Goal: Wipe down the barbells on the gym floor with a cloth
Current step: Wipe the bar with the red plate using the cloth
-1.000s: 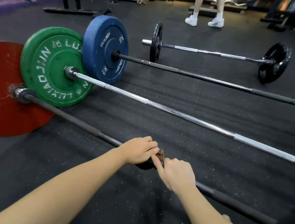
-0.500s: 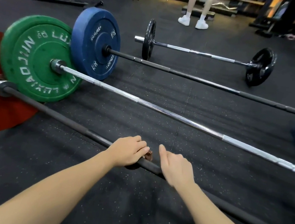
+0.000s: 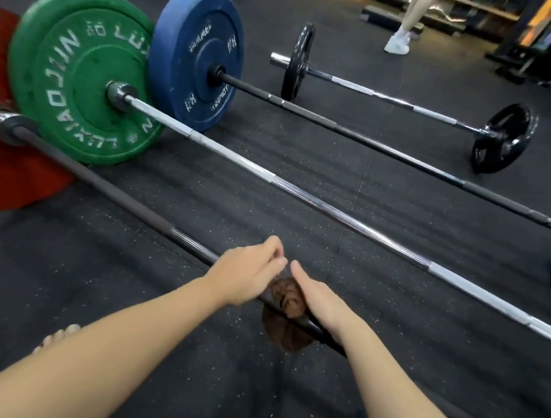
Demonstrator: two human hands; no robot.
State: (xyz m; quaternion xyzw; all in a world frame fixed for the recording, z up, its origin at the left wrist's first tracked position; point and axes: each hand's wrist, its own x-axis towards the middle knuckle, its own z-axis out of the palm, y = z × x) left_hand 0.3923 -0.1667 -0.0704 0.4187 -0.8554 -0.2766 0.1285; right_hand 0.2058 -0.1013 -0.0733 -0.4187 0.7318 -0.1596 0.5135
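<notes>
**Both hands over the cloth on the near black barbell**

The near black barbell [image 3: 114, 194] lies on the speckled rubber floor [image 3: 120, 294]. A brown cloth [image 3: 286, 301] is draped over its shaft, with part of it hanging below the bar on the person's side.

The left hand [image 3: 246, 274] sits over the shaft just beside the cloth, fingers curled in. Whether they hold a corner of the cloth cannot be told. The right hand [image 3: 320, 301] lies on the cloth's other side, thumb straight and pointing toward the left hand. Its fingers are hidden behind the hand, so its grip cannot be told.

A red plate [image 3: 3, 177] is at this barbell's far left end. Beyond the barbell lies a chrome barbell [image 3: 335, 212] carrying a green plate [image 3: 75, 83].
</notes>
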